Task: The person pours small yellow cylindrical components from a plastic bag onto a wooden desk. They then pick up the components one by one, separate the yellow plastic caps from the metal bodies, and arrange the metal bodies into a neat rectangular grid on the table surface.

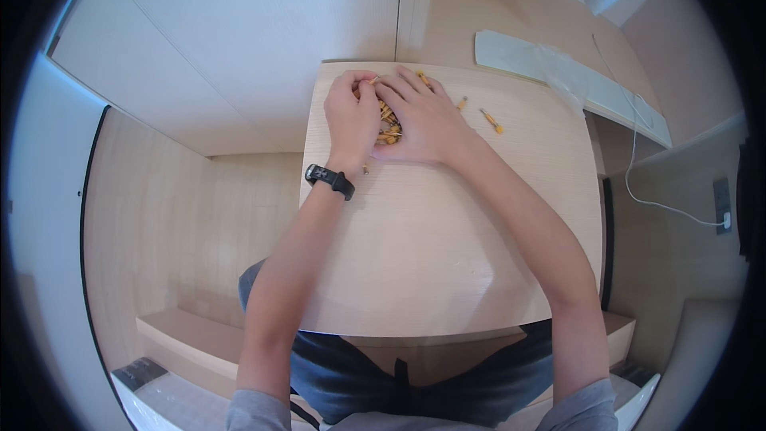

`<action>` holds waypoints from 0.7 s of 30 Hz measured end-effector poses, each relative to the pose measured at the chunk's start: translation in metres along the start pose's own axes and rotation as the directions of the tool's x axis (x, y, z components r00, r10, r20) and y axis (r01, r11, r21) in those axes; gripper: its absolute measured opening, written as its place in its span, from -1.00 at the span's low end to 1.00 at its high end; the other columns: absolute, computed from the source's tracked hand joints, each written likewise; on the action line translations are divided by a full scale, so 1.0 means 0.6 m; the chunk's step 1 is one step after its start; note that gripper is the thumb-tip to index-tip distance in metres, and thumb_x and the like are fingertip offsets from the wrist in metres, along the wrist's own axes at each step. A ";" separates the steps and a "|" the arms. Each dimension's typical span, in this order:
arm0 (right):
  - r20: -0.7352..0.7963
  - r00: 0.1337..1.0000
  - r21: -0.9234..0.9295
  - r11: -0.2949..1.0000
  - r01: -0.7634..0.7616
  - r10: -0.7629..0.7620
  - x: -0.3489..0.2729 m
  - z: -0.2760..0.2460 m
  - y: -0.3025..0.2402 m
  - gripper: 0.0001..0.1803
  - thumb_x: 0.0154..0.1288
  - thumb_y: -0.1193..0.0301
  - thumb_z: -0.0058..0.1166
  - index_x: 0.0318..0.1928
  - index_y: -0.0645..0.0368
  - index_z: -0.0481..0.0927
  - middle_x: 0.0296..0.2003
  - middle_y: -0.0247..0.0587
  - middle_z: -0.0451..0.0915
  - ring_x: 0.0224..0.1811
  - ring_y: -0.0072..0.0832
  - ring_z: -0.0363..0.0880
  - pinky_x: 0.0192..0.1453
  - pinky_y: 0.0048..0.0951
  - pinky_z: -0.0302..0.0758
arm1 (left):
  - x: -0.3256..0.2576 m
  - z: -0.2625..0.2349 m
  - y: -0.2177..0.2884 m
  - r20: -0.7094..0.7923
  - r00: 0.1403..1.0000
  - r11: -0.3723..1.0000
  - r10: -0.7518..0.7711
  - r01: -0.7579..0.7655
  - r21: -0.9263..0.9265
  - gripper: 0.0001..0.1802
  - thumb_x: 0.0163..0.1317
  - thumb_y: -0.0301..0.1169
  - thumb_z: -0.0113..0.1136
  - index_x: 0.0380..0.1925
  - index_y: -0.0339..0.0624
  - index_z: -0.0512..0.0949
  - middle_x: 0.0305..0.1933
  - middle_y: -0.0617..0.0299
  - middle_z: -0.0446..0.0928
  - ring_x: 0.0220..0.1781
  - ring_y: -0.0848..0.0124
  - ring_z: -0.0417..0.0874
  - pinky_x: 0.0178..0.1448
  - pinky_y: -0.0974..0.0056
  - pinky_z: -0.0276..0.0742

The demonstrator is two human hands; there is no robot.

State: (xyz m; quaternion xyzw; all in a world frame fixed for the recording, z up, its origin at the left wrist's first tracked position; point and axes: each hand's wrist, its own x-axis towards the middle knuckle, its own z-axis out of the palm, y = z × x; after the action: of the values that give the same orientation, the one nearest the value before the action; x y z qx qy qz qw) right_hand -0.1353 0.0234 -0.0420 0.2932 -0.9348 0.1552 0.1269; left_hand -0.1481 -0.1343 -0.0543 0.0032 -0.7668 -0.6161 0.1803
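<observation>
A pile of small yellow pieces with metal ends [388, 118], which look like wall plugs with screws, lies near the table's far left corner. My left hand [352, 116] curls round its left side, with a metal-tipped piece showing at the thumb and fingertips. On the right, my right hand [423, 117] lies with fingers stretched out along the pile, palm side against it. Both hands hide part of the heap. Beyond my right fingers lie a loose yellow piece [491, 121] and a smaller one [462, 103]. Another small piece [365, 168] rests by my left wrist.
The pale wooden table [415, 255] has its far edge near a white cabinet front [239, 40]. At the back right, a white board [511, 57] carries clear plastic wrap [565, 80]. A white cable [630, 168] runs to a wall socket [723, 206].
</observation>
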 end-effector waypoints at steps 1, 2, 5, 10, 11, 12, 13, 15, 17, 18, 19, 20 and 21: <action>0.011 1.000 0.004 1.000 0.000 0.000 0.002 0.000 0.000 0.18 0.04 -0.44 0.37 0.52 0.08 0.51 0.53 -0.08 0.48 0.68 0.03 0.28 0.68 0.25 0.19 | 0.002 0.000 -0.003 -0.001 1.000 1.000 0.000 0.000 -0.017 -0.77 0.58 -0.46 0.09 -0.04 -0.33 0.71 -0.12 0.02 0.75 -0.15 0.30 0.74 0.02 0.19 0.67; 0.022 1.000 0.009 1.000 0.000 0.000 0.002 0.000 0.001 0.19 0.05 -0.46 0.36 0.52 0.08 0.50 0.54 -0.09 0.47 0.69 0.03 0.27 0.68 0.28 0.18 | 0.004 -0.001 -0.007 -0.001 1.000 0.999 0.001 -0.001 -0.034 -0.77 0.58 -0.46 0.10 -0.04 -0.33 0.71 -0.13 0.03 0.75 -0.15 0.31 0.74 0.03 0.20 0.67; 0.020 1.000 -0.064 0.998 0.014 -0.013 -0.007 -0.006 0.004 0.20 0.08 -0.51 0.31 0.56 0.01 0.47 0.60 -0.10 0.40 0.71 0.07 0.23 0.69 0.39 0.09 | 0.002 -0.003 -0.007 0.027 0.999 0.989 -0.041 0.045 -0.141 -0.76 0.57 -0.46 0.10 -0.02 -0.34 0.72 -0.18 0.10 0.73 -0.18 0.39 0.70 0.00 0.23 0.64; -0.041 0.979 0.089 0.977 -0.196 0.200 -0.061 -0.078 0.046 0.21 0.09 -0.44 0.40 0.66 -0.14 0.37 0.67 -0.06 0.29 0.75 0.11 0.12 0.71 0.51 -0.04 | 0.005 -0.016 0.001 0.045 0.995 0.985 -0.093 0.098 -0.141 -0.74 0.58 -0.46 0.08 0.02 -0.33 0.72 -0.24 0.25 0.66 -0.24 0.51 0.58 -0.11 0.30 0.53; -0.061 0.963 0.068 0.964 -0.259 0.263 -0.076 -0.087 0.060 0.22 0.08 -0.42 0.42 0.67 -0.16 0.35 0.68 -0.04 0.27 0.76 0.12 0.10 0.72 0.51 -0.05 | 0.005 -0.015 0.003 0.043 0.993 0.981 -0.108 0.114 -0.159 -0.74 0.58 -0.46 0.07 0.02 -0.33 0.71 -0.24 0.26 0.65 -0.25 0.52 0.56 -0.13 0.31 0.50; -0.049 0.951 0.068 0.951 -0.302 0.305 -0.092 -0.089 0.073 0.24 0.06 -0.41 0.45 0.68 -0.16 0.34 0.69 -0.03 0.25 0.77 0.12 0.08 0.72 0.52 -0.06 | 0.005 -0.011 0.005 0.044 0.992 0.975 -0.122 0.128 -0.180 -0.73 0.58 -0.46 0.06 0.03 -0.33 0.71 -0.24 0.27 0.64 -0.25 0.53 0.54 -0.14 0.31 0.48; -0.036 0.937 0.068 0.936 -0.344 0.347 -0.107 -0.083 0.081 0.26 0.04 -0.40 0.47 0.68 -0.16 0.33 0.70 -0.01 0.23 0.78 0.12 0.06 0.72 0.53 -0.06 | 0.005 -0.008 0.005 0.046 0.991 0.976 -0.126 0.132 -0.170 -0.73 0.58 -0.46 0.06 0.03 -0.33 0.71 -0.23 0.27 0.64 -0.24 0.53 0.55 -0.13 0.31 0.49; -0.013 0.929 0.063 0.927 -0.369 0.371 -0.119 -0.074 0.079 0.29 0.01 -0.42 0.48 0.69 -0.16 0.33 0.71 0.02 0.19 0.79 0.11 0.03 0.71 0.54 -0.06 | 0.008 -0.005 0.004 0.049 0.990 0.979 -0.135 0.141 -0.146 -0.73 0.58 -0.46 0.06 0.04 -0.32 0.71 -0.22 0.27 0.65 -0.23 0.53 0.55 -0.12 0.31 0.50; 0.008 0.942 0.054 0.940 -0.336 0.337 -0.109 -0.061 0.059 0.30 0.00 -0.47 0.45 0.69 -0.16 0.34 0.73 0.03 0.15 0.79 0.10 0.03 0.71 0.54 -0.04 | 0.008 -0.006 0.003 0.055 0.991 0.983 -0.120 0.127 -0.133 -0.73 0.58 -0.46 0.06 0.04 -0.32 0.71 -0.21 0.26 0.66 -0.21 0.52 0.57 -0.10 0.30 0.52; 0.011 0.948 0.046 0.947 -0.318 0.317 -0.101 -0.055 0.053 0.30 0.01 -0.48 0.43 0.69 -0.16 0.33 0.73 0.03 0.16 0.79 0.10 0.03 0.71 0.53 -0.05 | 0.007 -0.007 0.002 0.061 0.992 0.985 -0.112 0.119 -0.124 -0.73 0.58 -0.47 0.06 0.04 -0.32 0.71 -0.20 0.25 0.66 -0.21 0.52 0.58 -0.08 0.30 0.52; 0.015 0.954 0.038 0.954 -0.299 0.298 -0.092 -0.049 0.047 0.30 0.01 -0.50 0.42 0.69 -0.16 0.33 0.73 0.02 0.16 0.80 0.09 0.03 0.72 0.52 -0.05 | 0.007 -0.007 0.001 0.062 0.992 0.986 -0.109 0.116 -0.122 -0.73 0.58 -0.47 0.06 0.04 -0.32 0.71 -0.20 0.24 0.67 -0.20 0.51 0.59 -0.07 0.30 0.53; 0.019 0.960 0.029 0.960 -0.280 0.279 -0.083 -0.045 0.042 0.31 0.02 -0.51 0.40 0.69 -0.16 0.33 0.73 0.02 0.17 0.80 0.08 0.03 0.73 0.52 -0.06 | 0.008 -0.007 0.000 0.064 0.992 0.986 -0.107 0.114 -0.119 -0.73 0.58 -0.47 0.05 0.04 -0.32 0.71 -0.19 0.23 0.68 -0.19 0.51 0.60 -0.06 0.31 0.54; 0.040 0.961 0.036 0.961 -0.274 0.273 -0.074 -0.043 0.035 0.30 0.03 -0.52 0.38 0.69 -0.15 0.34 0.72 0.02 0.17 0.79 0.09 0.03 0.73 0.50 -0.06 | 0.008 -0.008 0.000 0.061 0.992 0.987 -0.106 0.113 -0.117 -0.73 0.58 -0.47 0.05 0.05 -0.32 0.71 -0.18 0.22 0.68 -0.18 0.51 0.61 -0.04 0.31 0.55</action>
State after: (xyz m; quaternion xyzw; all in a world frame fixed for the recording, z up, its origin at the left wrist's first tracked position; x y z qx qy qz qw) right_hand -0.1088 0.0719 -0.0376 0.1665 -0.9650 0.1853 0.0819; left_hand -0.1514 -0.1402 -0.0523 0.0178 -0.7314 -0.6701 0.1250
